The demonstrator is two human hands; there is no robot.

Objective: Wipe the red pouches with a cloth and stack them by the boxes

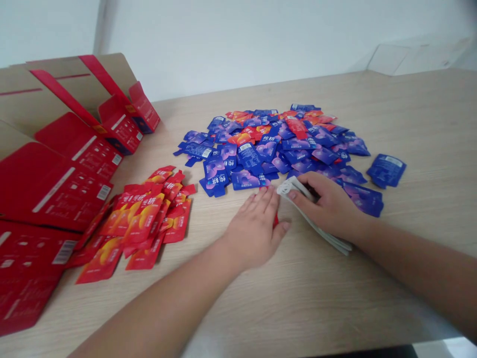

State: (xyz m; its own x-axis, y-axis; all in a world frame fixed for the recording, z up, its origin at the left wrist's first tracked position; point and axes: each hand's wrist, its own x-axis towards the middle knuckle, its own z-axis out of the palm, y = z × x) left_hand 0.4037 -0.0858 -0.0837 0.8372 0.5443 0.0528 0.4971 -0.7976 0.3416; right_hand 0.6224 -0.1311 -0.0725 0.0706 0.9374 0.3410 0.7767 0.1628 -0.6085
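My left hand [257,226] lies flat on the table, fingers stretched forward over a red item that shows only at its edges. Beside it, my right hand [328,204] is wrapped round a folded white cloth or wad of paper [309,219], which trails down onto the tabletop. Just beyond both hands spreads a loose pile of blue sachets [249,158] with some red sachets [296,127] mixed in. Left of my left hand, red and orange sachets [143,221] are heaped in overlapping layers.
Open red cartons [55,184] with raised tan flaps stand along the left side. One blue sachet [386,170] lies apart at the right. A pale wall [238,44] rises behind the wooden table [421,134], with a clear or white object [387,58] at the back right.
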